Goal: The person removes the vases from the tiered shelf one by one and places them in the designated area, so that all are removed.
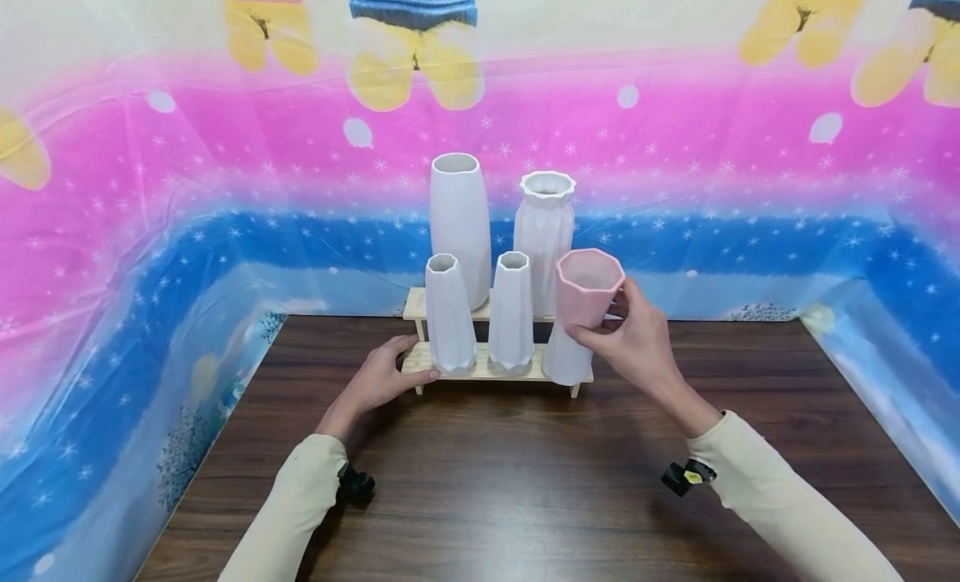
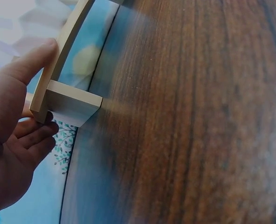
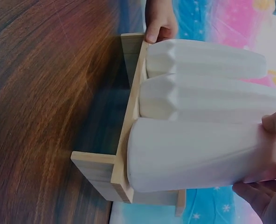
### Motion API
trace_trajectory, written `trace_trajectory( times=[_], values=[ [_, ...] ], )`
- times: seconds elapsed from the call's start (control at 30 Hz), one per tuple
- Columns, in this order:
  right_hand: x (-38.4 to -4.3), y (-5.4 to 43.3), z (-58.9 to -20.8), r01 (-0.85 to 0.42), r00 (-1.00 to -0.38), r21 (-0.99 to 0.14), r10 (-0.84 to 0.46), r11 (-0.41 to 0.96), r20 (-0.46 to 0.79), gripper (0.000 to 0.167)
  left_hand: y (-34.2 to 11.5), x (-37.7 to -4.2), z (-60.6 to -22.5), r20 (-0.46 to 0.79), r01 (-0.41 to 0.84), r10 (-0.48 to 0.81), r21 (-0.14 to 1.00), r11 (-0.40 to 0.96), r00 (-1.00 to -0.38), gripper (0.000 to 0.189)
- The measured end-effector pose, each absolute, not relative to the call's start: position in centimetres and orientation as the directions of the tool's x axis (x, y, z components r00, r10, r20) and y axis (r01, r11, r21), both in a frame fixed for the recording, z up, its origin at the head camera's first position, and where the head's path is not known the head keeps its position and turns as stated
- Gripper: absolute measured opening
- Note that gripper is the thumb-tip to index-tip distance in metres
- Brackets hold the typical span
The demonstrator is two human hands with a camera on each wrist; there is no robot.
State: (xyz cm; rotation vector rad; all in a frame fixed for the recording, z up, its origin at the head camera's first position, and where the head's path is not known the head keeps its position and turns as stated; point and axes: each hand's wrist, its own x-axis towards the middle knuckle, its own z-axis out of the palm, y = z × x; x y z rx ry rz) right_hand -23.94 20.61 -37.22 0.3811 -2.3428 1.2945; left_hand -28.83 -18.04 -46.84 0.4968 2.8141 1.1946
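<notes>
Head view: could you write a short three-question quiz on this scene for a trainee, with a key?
1. Count: how many vases show in the head view?

2. Multiple choice: where is the white scalloped-rim vase in the head view?
A. At the left end of the front row
B. At the back, partly hidden by the pink-and-white vase
C. In the middle of the front row

3. True or false: the left-hand grip is on the wooden stand, while the right-hand grip holds the pink-and-white vase.

Key: 1. Five. 2. B. 3. True.
</notes>
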Motion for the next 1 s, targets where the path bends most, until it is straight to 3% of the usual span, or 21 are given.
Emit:
trace_trajectory(
  times=[1.0],
  values=[
    [-21.6,29.1,-34.8,-0.338,-0.86,-0.698,0.094,0.631,0.502,0.084,-18.0,-28.7,-46.8,0.089,0.282,0.312,0.702,0.654,-0.946,0.094]
  ],
)
